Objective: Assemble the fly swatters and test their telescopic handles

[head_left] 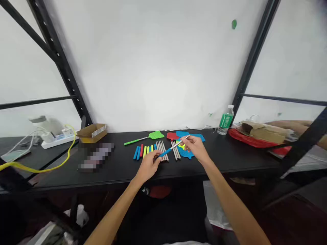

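Note:
Between my two hands a blue handle (166,152) and a silver metal rod (176,144) form one slanted line above the table. My left hand (149,165) is closed round the handle's lower end. Higher up, the fingers of my right hand (196,148) pinch the rod near its far end. Loose blue, red and yellow handles (144,151) lie in a row beyond my left hand. Several bare metal rods (175,153) lie side by side in two groups. Partly hidden by my right hand are red, yellow and blue fly swatter heads (186,153). One green fly swatter (156,135) lies behind the handles.
The black table (112,175) stands against a white wall. An open cardboard box (95,134), a power strip (59,140) and a yellow cable (66,158) are left. A water bottle (226,121) stands at the back right. Beyond the right frame post, another person's arm (293,125) shows.

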A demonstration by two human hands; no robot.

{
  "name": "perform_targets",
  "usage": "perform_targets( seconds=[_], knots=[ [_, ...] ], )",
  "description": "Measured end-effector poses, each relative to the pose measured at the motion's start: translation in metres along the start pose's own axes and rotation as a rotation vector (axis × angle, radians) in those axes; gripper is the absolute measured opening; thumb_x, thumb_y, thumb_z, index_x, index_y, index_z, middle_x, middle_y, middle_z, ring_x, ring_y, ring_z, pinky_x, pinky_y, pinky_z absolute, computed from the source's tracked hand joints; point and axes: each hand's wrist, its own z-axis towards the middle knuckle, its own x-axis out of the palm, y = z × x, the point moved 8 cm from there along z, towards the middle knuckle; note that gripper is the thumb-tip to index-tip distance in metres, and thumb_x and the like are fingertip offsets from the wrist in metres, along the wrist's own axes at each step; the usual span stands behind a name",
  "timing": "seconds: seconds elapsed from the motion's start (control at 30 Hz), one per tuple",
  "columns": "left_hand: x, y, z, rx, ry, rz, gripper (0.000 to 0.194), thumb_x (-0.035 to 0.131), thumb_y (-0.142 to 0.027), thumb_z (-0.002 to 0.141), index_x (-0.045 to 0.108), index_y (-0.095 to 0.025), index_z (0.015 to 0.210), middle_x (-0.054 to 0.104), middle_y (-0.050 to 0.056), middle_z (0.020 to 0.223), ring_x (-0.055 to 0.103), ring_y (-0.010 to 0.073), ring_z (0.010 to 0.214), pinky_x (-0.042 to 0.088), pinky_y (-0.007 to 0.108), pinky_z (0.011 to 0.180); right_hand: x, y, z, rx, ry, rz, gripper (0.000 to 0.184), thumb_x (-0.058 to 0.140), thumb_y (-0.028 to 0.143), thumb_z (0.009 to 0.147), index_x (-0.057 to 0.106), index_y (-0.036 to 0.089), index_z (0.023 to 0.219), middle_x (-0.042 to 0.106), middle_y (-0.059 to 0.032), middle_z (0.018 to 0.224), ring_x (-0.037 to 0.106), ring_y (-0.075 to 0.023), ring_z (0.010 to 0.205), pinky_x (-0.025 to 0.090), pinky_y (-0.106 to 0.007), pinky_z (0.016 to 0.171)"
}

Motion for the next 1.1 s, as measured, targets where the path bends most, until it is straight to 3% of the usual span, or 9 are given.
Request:
perform_targets(
  seconds=[0.33,0.53,0.67,0.8,0.9,1.1],
  knots=[
    [-0.001,0.005,0.000,0.003,-0.011,0.056,0.021,0.057,-0.022,0.088,0.066,-0.022,0.106,0.071,0.003,0.093,0.064,0.0187,0.081,0.047,0.030,0.076,0.011,0.010,-0.006,-0.032,-0.024,-0.078,0.038,0.066,0.055,0.082,0.069,0.016,0.079,0.067,-0.0053,0.067,0.055,-0.0138,0.054,0.039,-0.025,0.047],
    [-0.005,-0.008,-0.003,0.018,-0.023,0.028,0.028,0.053,-0.038,0.094,0.066,-0.020,0.111,0.070,0.003,0.090,0.060,0.0173,0.076,0.044,0.027,0.069,0.018,0.003,-0.003,0.021,0.086,-0.189,0.043,0.066,0.058,0.080,0.071,0.016,0.088,0.071,-0.0072,0.078,0.061,-0.0165,0.060,0.046,-0.027,0.054],
    [-0.009,-0.011,-0.003,0.006,-0.042,0.007,0.034,0.045,-0.043,0.098,0.066,-0.018,0.108,0.066,0.002,0.083,0.057,0.0165,0.071,0.040,0.026,0.064,0.000,-0.014,-0.004,0.101,0.128,-0.583,0.050,0.069,0.054,0.079,0.067,0.019,0.115,0.073,-0.0095,0.104,0.068,-0.0251,0.092,0.050,-0.031,0.074],
    [-0.011,-0.009,-0.002,-0.012,-0.067,-0.003,0.036,0.045,-0.045,0.097,0.066,-0.018,0.107,0.065,0.001,0.081,0.055,0.0157,0.069,0.038,0.025,0.062,-0.025,-0.030,-0.009,0.275,0.068,-1.104,0.057,0.071,0.053,0.077,0.063,0.014,0.118,0.068,-0.0175,0.114,0.062,-0.0353,0.111,0.047,-0.038,0.086],
    [-0.010,-0.009,-0.002,-0.012,-0.055,-0.004,0.036,0.045,-0.045,0.097,0.066,-0.018,0.107,0.064,0.001,0.078,0.054,0.0152,0.066,0.037,0.025,0.061,-0.027,-0.037,-0.012,0.358,0.052,-1.225,0.073,0.068,0.060,0.076,0.055,0.009,0.128,0.065,-0.0214,0.117,0.060,-0.0380,0.112,0.047,-0.040,0.084],
    [-0.010,-0.011,-0.003,0.000,-0.040,-0.006,0.035,0.045,-0.044,0.097,0.066,-0.018,0.107,0.066,0.002,0.083,0.056,0.0165,0.070,0.039,0.025,0.064,-0.020,-0.045,-0.011,0.420,0.024,-1.259,0.102,0.069,0.065,0.073,0.031,0.008,0.148,0.057,-0.0245,0.131,0.051,-0.0414,0.123,0.046,-0.044,0.088]
  ],
)
